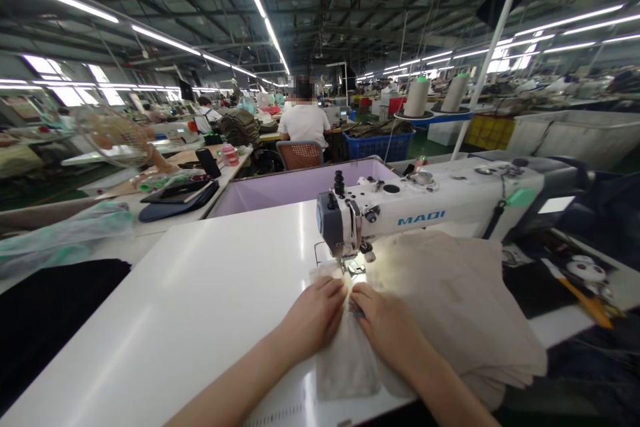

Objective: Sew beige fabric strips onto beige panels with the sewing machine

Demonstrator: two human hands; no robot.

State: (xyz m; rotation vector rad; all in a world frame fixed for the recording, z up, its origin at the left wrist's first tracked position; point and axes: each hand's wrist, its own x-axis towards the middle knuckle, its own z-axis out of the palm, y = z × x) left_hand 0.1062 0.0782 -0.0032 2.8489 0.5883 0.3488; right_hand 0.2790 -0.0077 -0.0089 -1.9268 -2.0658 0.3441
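Both hands lie flat, fingers together, pressing a beige fabric piece [350,347] onto the white table [200,300]: the left hand [313,317] on its left edge, the right hand [387,330] just beside it, fingertips nearly touching below the presser foot [354,268] of the sewing machine [430,207]. Left of the left hand the table is bare and wide out to its edge, where black cloth [50,320] lies. Right of the right hand, folded beige fabric [460,307] spreads under the machine arm toward the table's right edge.
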